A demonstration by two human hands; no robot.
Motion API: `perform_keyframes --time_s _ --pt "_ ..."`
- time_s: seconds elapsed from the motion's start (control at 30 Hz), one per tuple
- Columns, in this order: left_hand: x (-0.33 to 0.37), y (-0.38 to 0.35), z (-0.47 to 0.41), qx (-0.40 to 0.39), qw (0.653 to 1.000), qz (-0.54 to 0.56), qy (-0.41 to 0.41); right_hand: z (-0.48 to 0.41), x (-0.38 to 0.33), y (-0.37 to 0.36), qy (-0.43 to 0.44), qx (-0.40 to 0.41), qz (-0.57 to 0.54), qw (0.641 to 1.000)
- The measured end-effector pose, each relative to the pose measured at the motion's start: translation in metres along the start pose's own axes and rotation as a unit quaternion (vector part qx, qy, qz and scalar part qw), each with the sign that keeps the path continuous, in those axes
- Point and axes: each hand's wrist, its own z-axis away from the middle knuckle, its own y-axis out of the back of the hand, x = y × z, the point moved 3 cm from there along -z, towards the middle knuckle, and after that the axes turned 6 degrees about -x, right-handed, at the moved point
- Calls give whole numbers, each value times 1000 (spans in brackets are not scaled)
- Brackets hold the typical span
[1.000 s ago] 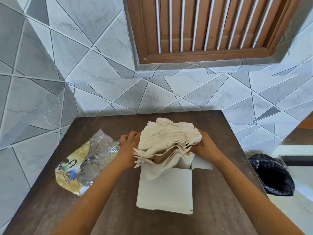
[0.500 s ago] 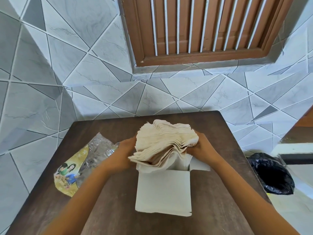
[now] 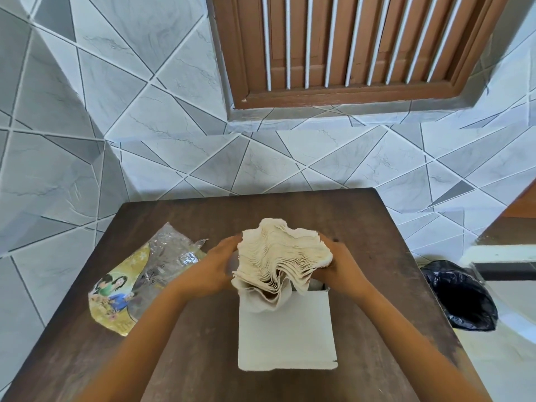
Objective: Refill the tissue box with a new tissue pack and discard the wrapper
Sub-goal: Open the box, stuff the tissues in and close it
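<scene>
Wrapper [image 3: 139, 282] already off, lay empty on table [image 3: 377, 227] left of box; not yet discarded. Black bin bag [image 3: 461, 297] sat on floor, right of table. Tissue stack [image 3: 282, 261] only partly in white box [image 3: 285, 335], most above opening, sheets fanned and buckled. 2 hands squeezed stack between them: left hand [image 3: 216, 266] against left side, right hand [image 3: 338, 264] against right. Left to do, judged: push stack down, close box, bin wrapper.

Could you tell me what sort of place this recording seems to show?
Probably a room in a home: patterned grey wall tiles, a barred wooden window, a small dark wooden table against the wall, and a black-lined bin beside it.
</scene>
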Motion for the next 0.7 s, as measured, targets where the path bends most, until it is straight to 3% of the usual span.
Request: perform_keyframes --time_s 0.07,0.33,0.5,0.7 --pt "4 -1 7 18 996 81 -25 0 2 2 -12 -1 -11 1000" --pt "15 -21 9 50 994 -32 -89 -1 8 3 -13 3 -18 1000" --pt "14 -8 -1 131 981 111 -86 -2 2 6 -36 -33 -24 999" --pt "2 0 -7 136 987 40 -81 -6 -7 16 -45 -73 -5 996"
